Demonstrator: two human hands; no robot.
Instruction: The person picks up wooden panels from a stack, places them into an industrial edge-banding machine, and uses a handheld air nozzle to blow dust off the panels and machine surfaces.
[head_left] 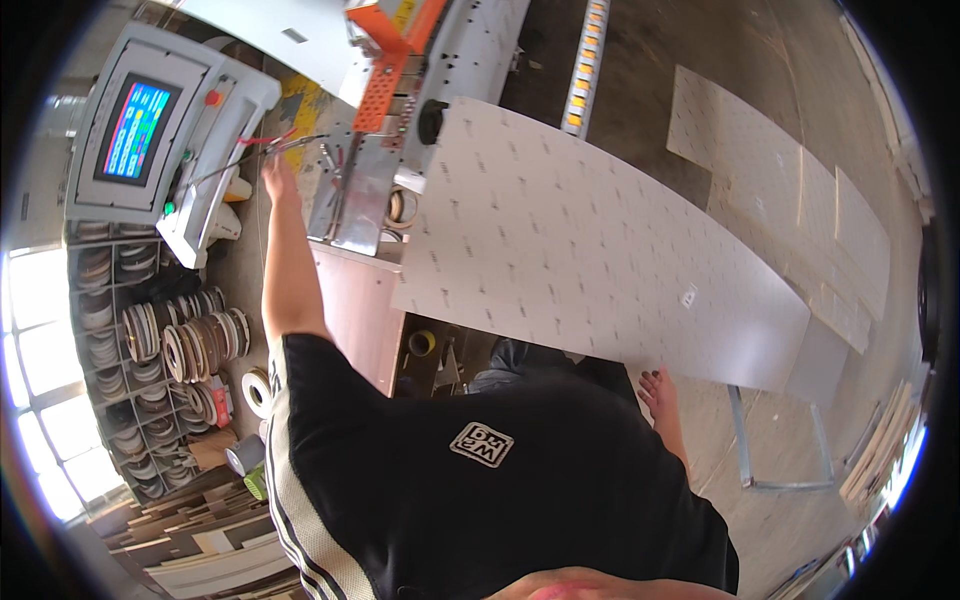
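Observation:
My left arm reaches forward beside the machine. The left hand (280, 180) has its fingers drawn together at a thin dark strip and a slim red piece (252, 141); what it grips is too small to make out. A large pale panel (560, 240) with small repeated printed marks lies across the middle and right, its far left corner against the machine's bed (365, 200). At the panel's near edge is my right hand (657, 390), fingers apart and slightly bent, holding nothing I can see. Whether its fingertips touch the edge cannot be told.
A control console (150, 120) with a lit screen and buttons stands at the left. The machine's orange arm (380, 80) is ahead. Edge-band rolls (185, 345) fill a rack at the left. More pale boards (770, 160) lie at the right, near a grey metal frame (785, 486).

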